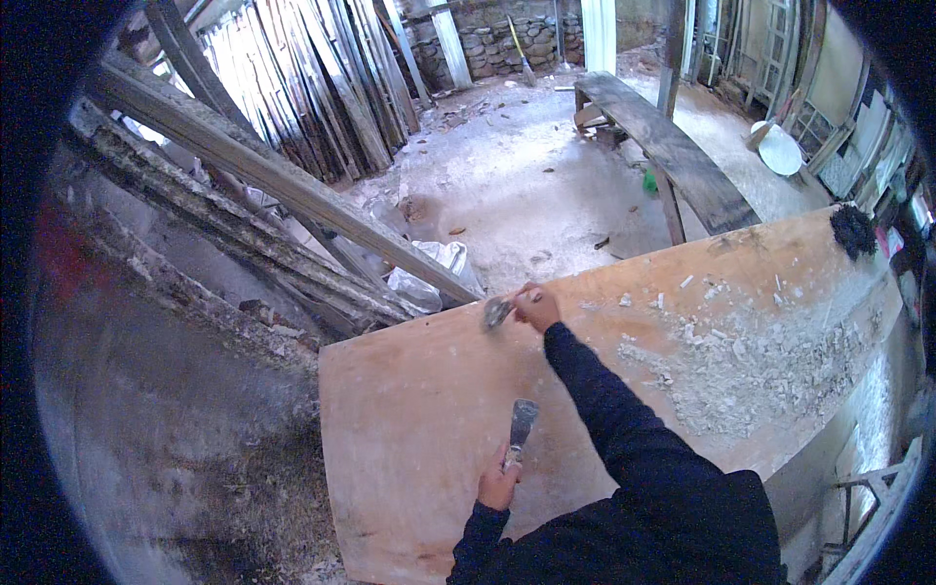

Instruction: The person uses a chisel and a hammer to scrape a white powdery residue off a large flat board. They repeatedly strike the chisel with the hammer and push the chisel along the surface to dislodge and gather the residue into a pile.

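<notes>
A large sheet of plywood (419,419) lies in front of me. Near its left lower part, my left hand (499,485) is closed round the handle of a putty knife (524,421), whose grey blade points away from me. My right arm reaches across to the far edge of the sheet. There my right hand (536,307) is closed on a short scraper (498,312); its grey head is blurred, at or just over the board. White flakes and crumbs (760,361) cover the right part of the plywood.
A dark shaggy clump (854,231) sits at the board's far right corner. Beyond stand a long wooden bench (673,136) and a white round disc (777,148). Timber beams (263,175) slant down on the left beside a white plastic bag (439,268). Planks (322,88) lean behind.
</notes>
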A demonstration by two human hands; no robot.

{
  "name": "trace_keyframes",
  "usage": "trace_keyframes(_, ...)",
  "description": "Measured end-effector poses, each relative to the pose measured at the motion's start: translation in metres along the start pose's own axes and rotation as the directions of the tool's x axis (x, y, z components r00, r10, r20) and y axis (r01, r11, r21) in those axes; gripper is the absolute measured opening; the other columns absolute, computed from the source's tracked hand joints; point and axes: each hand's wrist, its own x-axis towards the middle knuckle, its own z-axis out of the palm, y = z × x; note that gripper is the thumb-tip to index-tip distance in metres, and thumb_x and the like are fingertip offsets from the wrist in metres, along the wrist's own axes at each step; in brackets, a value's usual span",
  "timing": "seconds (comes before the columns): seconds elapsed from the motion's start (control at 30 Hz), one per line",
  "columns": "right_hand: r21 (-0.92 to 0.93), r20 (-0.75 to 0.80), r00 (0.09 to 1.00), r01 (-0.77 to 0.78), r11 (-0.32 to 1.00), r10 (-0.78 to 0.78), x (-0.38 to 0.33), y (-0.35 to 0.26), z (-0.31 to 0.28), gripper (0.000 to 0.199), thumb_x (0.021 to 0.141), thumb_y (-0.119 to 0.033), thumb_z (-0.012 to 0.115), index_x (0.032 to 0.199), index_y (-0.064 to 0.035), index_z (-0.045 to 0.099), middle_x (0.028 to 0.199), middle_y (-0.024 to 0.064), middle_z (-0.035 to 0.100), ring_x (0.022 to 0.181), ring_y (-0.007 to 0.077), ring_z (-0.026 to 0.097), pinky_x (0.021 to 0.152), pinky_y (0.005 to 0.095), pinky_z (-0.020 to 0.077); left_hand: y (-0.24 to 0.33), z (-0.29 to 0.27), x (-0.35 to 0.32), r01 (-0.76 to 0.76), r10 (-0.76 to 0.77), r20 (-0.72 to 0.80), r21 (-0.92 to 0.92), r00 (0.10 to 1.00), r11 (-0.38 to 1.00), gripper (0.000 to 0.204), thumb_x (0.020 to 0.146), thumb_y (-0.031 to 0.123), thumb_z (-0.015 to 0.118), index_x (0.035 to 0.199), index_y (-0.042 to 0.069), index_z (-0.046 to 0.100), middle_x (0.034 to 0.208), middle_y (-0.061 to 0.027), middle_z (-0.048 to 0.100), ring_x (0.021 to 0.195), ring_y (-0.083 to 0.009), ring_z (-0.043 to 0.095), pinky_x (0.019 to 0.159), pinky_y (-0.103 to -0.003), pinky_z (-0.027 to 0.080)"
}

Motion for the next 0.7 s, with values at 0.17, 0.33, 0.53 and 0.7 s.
trace_keyframes(0.17, -0.126, -0.276, 0.96, -0.093, 0.988, 0.055, 0.001, -0.012, -0.154, 0.01, 0.073, -0.015, 0.059, 0.075, -0.0055, 0.055, 0.059, 0.0057, 0.056, 0.046, 0.014, 0.056, 0.042, 0.0255, 0.0475, 0.001, -0.016, 0.035, -0.016, 0.015, 0.007, 0.218, 1.0, 0.976, 0.054, 0.075, 0.015, 0.051, 0.127, 0.008, 0.038, 0.09, -0.0155, 0.058, 0.08, -0.0198, 0.057, 0.07, -0.031, 0.045)
trace_keyframes(0.33, -0.496, -0.52, 0.833, -0.115, 0.861, -0.189, -0.099, -0.046, -0.286, 0.011, 0.069, -0.011, 0.058, 0.064, -0.0071, 0.05, 0.05, 0.0022, 0.049, 0.038, 0.0119, 0.05, 0.037, 0.0261, 0.0409, 0.015, -0.006, 0.048, -0.15, 0.146, 0.038, 0.14, 0.989, 0.979, 0.055, 0.074, 0.012, 0.052, 0.127, 0.007, 0.037, 0.112, -0.0201, 0.052, 0.102, -0.0256, 0.052, 0.086, -0.031, 0.04)
trace_keyframes(0.53, -0.296, -0.509, 0.841, 0.028, 0.955, -0.183, -0.098, -0.081, -0.229, 0.008, 0.072, -0.007, 0.056, 0.068, -0.0089, 0.049, 0.057, -0.0038, 0.047, 0.049, 0.0039, 0.045, 0.041, 0.0216, 0.0382, -0.02, 0.021, 0.047, -0.089, 0.086, 0.037, 0.081, 0.996, 0.993, 0.056, 0.075, 0.012, 0.054, 0.127, 0.006, 0.036, 0.114, -0.0198, 0.052, 0.105, -0.0265, 0.051, 0.088, -0.031, 0.038)
trace_keyframes(0.7, -0.081, -0.167, 0.98, 0.098, 0.992, -0.111, -0.021, -0.039, -0.098, 0.005, 0.074, -0.01, 0.057, 0.075, -0.0059, 0.055, 0.058, 0.0006, 0.052, 0.052, 0.0072, 0.053, 0.046, 0.0226, 0.0452, 0.018, 0.035, 0.029, -0.166, 0.146, 0.109, 0.209, 0.983, 0.964, 0.055, 0.075, 0.013, 0.054, 0.127, 0.007, 0.038, 0.113, -0.0196, 0.052, 0.104, -0.0267, 0.051, 0.088, -0.031, 0.039)
